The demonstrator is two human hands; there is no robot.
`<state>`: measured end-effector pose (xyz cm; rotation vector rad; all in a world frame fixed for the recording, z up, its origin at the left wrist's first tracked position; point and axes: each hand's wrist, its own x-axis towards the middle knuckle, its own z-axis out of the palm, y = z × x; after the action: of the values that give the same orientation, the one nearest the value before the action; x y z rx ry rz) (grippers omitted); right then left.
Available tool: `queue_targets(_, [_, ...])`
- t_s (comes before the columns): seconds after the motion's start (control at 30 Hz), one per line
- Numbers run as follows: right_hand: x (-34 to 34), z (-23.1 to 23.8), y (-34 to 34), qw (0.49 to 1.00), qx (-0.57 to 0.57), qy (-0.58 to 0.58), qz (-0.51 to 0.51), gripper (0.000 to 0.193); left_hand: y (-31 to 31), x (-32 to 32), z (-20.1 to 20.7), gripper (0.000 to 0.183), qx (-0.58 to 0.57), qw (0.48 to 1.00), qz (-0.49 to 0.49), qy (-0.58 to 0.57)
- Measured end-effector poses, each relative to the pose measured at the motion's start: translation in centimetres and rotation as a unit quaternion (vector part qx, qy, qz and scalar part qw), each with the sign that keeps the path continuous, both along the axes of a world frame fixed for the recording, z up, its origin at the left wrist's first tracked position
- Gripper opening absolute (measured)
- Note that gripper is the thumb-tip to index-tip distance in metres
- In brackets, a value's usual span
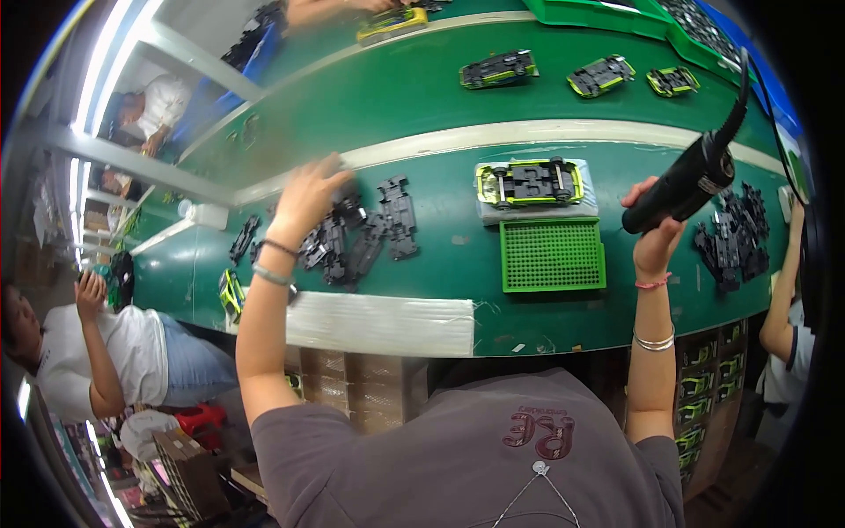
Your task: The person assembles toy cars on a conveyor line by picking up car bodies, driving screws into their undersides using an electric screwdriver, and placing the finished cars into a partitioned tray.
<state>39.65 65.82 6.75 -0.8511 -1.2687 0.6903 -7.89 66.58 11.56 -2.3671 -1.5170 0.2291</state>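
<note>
My right hand (654, 231) is wrapped round a black electric screwdriver (682, 180), whose cord runs up from its top end. My left hand (310, 195), fingers stretched out and slightly blurred, hovers at a pile of black plastic toy-car chassis (327, 248); whether it touches one is unclear. One chassis (398, 216) lies at the pile's right side. Between my hands, a lime-green toy car (531, 183) rests upside down on a pale pad (537, 212), its black underside and wheels facing up. A green perforated basket (553, 255) stands directly in front of the pad.
More black chassis (732, 238) are heaped at the right. Across a pale divider strip (493, 136) lie several upturned green cars (601, 77). Green trays (607, 16) stand at the back. A white wrapped slab (378, 324) lines the near edge. Co-workers (106, 352) are around the bench.
</note>
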Motion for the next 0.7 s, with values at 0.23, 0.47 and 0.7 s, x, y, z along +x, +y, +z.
queue_targets(0.23, [-0.1,0.1,0.1,1.000,0.020,0.018,0.016,0.077,-2.1,0.1,6.8,0.041,-0.143,0.968,0.102,-0.180])
queue_targets(0.47, [-0.4,1.0,-0.3,0.999,0.013,0.016,0.032,0.075,-1.2,6.2,6.8,0.047,-0.150,0.862,-0.017,-0.483])
queue_targets(0.7, [-0.7,0.8,-0.3,0.999,0.022,0.016,0.031,0.074,0.5,17.8,4.0,0.044,-0.052,0.882,-0.107,-0.457])
